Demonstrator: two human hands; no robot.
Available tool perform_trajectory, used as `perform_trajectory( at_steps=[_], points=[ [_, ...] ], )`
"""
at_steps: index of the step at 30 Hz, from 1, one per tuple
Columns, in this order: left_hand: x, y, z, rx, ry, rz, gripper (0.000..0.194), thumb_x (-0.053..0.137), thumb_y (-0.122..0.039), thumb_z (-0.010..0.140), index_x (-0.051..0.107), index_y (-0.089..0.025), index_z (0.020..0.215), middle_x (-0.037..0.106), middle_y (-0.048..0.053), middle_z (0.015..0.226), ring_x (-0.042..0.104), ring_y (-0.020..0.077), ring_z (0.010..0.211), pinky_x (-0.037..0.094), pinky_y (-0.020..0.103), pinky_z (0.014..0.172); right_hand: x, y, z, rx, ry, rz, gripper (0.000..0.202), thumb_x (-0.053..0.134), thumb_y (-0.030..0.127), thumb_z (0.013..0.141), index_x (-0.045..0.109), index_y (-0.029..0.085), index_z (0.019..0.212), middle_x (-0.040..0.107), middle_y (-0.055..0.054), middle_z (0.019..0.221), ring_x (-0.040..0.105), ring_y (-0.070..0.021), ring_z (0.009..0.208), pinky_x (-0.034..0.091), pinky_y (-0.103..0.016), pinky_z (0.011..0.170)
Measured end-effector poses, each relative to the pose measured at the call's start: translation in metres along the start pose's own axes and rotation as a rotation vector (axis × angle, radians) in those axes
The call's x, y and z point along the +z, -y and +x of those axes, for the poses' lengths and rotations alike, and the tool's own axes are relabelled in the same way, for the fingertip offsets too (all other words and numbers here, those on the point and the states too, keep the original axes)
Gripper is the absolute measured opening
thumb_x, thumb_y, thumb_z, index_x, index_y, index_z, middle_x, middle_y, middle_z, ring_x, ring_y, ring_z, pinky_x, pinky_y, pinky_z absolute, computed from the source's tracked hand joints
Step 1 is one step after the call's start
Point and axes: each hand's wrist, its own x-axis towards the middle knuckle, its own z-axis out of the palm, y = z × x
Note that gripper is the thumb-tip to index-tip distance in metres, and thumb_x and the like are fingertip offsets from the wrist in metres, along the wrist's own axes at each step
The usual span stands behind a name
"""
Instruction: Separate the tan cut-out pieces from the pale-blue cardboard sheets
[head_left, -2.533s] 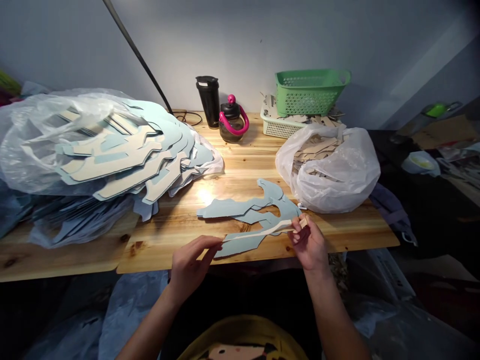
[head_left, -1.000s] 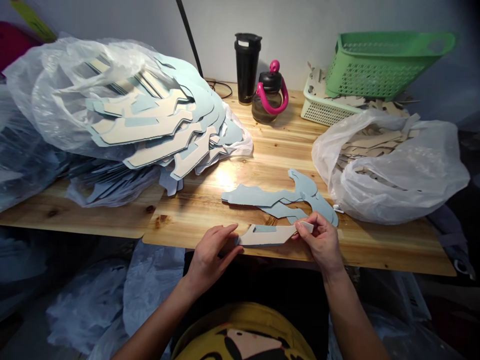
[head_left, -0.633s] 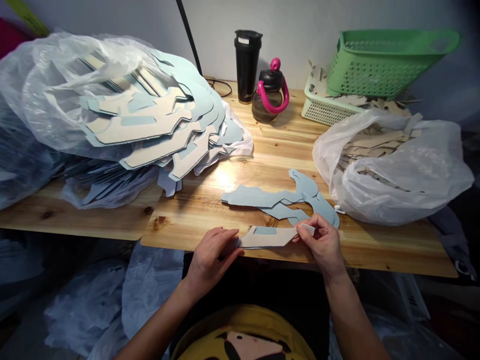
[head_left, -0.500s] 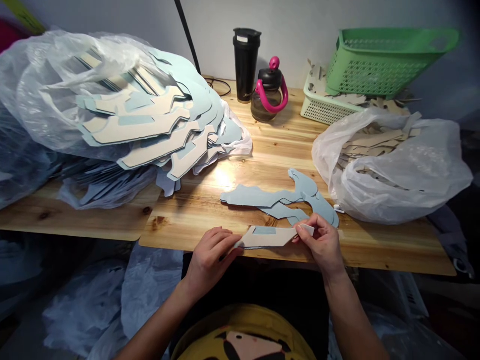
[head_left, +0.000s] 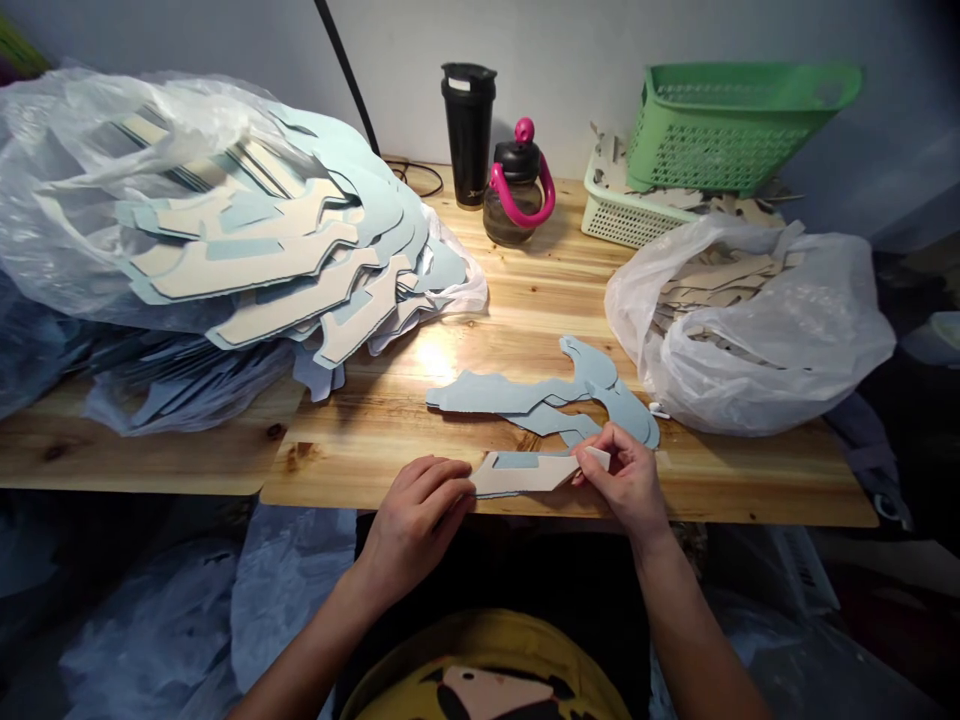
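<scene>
A flat cut-out piece (head_left: 525,478), cream on top with a pale blue patch, lies along the front edge of the wooden table. My left hand (head_left: 421,510) grips its left end, fingers closed over it. At the other end, my right hand (head_left: 621,478) pinches the piece between thumb and fingers, and a pale tip sticks up there. Just behind it rest several loose blue cut-outs (head_left: 495,395), partly overlapping, their right part close to my right hand. A large heap of similar cream and blue cut-outs (head_left: 255,260) spills from a plastic bag at the left.
A white plastic bag (head_left: 780,370) holding beige scraps stands at the right. Behind it a green basket (head_left: 742,125) sits on a pale basket (head_left: 626,215) of scraps. A black tumbler (head_left: 469,140) and a bottle with a pink handle (head_left: 517,195) stand near the wall.
The camera view has shifted slightly, so most things appear further left. Both hands keep their hold on the cut-out piece, with little visible movement.
</scene>
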Motion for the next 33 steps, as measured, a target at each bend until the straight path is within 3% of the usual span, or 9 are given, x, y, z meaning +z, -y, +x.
perform_trajectory(
  at_steps=[5, 13, 17, 20, 24, 27, 30, 33],
  points=[
    [0.000, -0.004, 0.005, 0.092, 0.149, 0.112, 0.044, 0.047, -0.004, 0.089, 0.052, -0.019, 0.130, 0.054, 0.006, 0.139, 0.048, 0.0190, 0.129, 0.033, 0.041, 0.112, 0.002, 0.002, -0.001, 0.016, -0.015, -0.006, 0.032, 0.068, 0.034, 0.082, 0.045, 0.015, 0.070, 0.063, -0.003, 0.071, 0.057, -0.0087, 0.052, 0.047, -0.019, 0.051],
    [-0.001, -0.012, 0.015, 0.067, 0.256, 0.198, 0.039, 0.045, -0.004, 0.084, 0.054, -0.017, 0.119, 0.050, 0.003, 0.142, 0.046, 0.0222, 0.130, 0.032, 0.046, 0.112, 0.002, -0.002, -0.002, 0.024, -0.024, -0.015, 0.030, 0.067, 0.033, 0.082, 0.045, 0.015, 0.073, 0.059, -0.001, 0.070, 0.056, -0.0086, 0.052, 0.047, -0.019, 0.050],
    [0.008, -0.024, 0.031, 0.078, 0.199, 0.138, 0.025, 0.051, -0.011, 0.086, 0.056, -0.015, 0.110, 0.057, 0.006, 0.133, 0.051, 0.0241, 0.119, 0.042, 0.042, 0.104, 0.002, -0.003, -0.002, 0.029, -0.026, -0.038, 0.029, 0.067, 0.033, 0.083, 0.046, 0.015, 0.074, 0.057, 0.000, 0.069, 0.056, -0.0087, 0.052, 0.047, -0.019, 0.050],
    [0.026, -0.032, 0.044, 0.092, 0.162, -0.002, 0.027, 0.057, -0.018, 0.089, 0.053, -0.014, 0.116, 0.063, 0.008, 0.117, 0.057, 0.0205, 0.101, 0.049, 0.035, 0.089, 0.003, -0.003, -0.003, 0.021, -0.027, -0.041, 0.029, 0.066, 0.035, 0.084, 0.046, 0.015, 0.075, 0.055, 0.001, 0.066, 0.055, -0.0084, 0.052, 0.046, -0.019, 0.050],
    [0.045, -0.031, 0.050, 0.051, 0.103, -0.118, 0.019, 0.060, -0.018, 0.088, 0.054, -0.016, 0.106, 0.065, 0.004, 0.095, 0.059, 0.0173, 0.084, 0.050, 0.030, 0.074, 0.001, -0.003, -0.004, -0.017, -0.063, -0.054, 0.032, 0.065, 0.040, 0.085, 0.047, 0.015, 0.077, 0.051, 0.002, 0.067, 0.050, -0.0072, 0.054, 0.043, -0.018, 0.050],
    [0.047, -0.025, 0.048, 0.020, 0.069, -0.174, 0.027, 0.065, -0.016, 0.085, 0.054, -0.018, 0.109, 0.065, 0.003, 0.097, 0.060, 0.0159, 0.086, 0.050, 0.027, 0.075, -0.008, 0.000, -0.003, -0.144, -0.054, -0.233, 0.031, 0.070, 0.042, 0.083, 0.054, 0.016, 0.087, 0.049, 0.002, 0.068, 0.046, -0.0074, 0.058, 0.039, -0.019, 0.052],
    [0.044, -0.022, 0.047, 0.003, 0.069, -0.206, 0.031, 0.069, -0.015, 0.082, 0.055, -0.019, 0.109, 0.065, 0.002, 0.099, 0.060, 0.0147, 0.087, 0.049, 0.025, 0.076, -0.025, 0.005, -0.004, -0.306, 0.015, -0.550, 0.040, 0.075, 0.044, 0.078, 0.062, 0.019, 0.107, 0.054, -0.002, 0.084, 0.050, -0.0105, 0.071, 0.044, -0.023, 0.065],
    [0.043, -0.022, 0.048, -0.010, 0.091, -0.214, 0.025, 0.068, -0.018, 0.083, 0.056, -0.018, 0.105, 0.065, 0.002, 0.095, 0.060, 0.0146, 0.085, 0.049, 0.025, 0.075, -0.039, 0.009, -0.005, -0.372, 0.054, -0.751, 0.030, 0.069, 0.043, 0.085, 0.067, 0.021, 0.106, 0.051, -0.005, 0.092, 0.051, -0.0128, 0.081, 0.045, -0.026, 0.075]
  ],
)
